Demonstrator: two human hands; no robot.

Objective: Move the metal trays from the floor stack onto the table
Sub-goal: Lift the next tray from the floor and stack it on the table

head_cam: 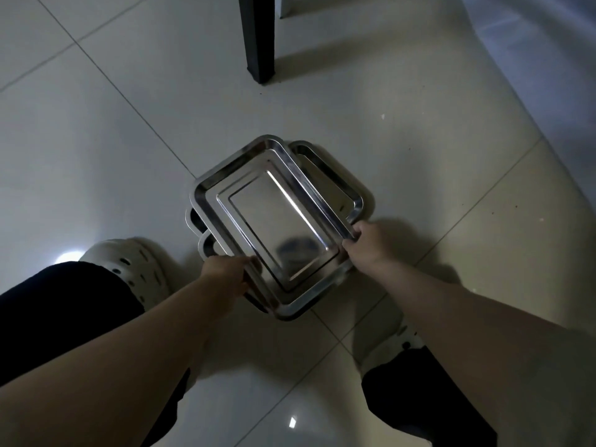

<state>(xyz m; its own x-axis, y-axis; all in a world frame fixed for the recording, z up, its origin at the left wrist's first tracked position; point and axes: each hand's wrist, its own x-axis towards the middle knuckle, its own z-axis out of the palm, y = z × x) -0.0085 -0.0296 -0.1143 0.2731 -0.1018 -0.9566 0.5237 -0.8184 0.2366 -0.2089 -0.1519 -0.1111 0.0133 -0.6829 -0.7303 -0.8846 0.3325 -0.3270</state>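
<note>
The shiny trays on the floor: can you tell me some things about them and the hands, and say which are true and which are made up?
1. Both hands hold the top tray. True: the left hand grips its near-left rim and the right hand grips its right rim.
2. The top tray is full of food. False: it is empty and only shows reflections.
3. More trays lie under the top one. True: other rims stick out behind and to the left.
4. The trays sit on a table. False: they are on the tiled floor; only a dark table leg shows.
5. The person is barefoot. False: a pale shoe with holes is beside the stack.
</note>
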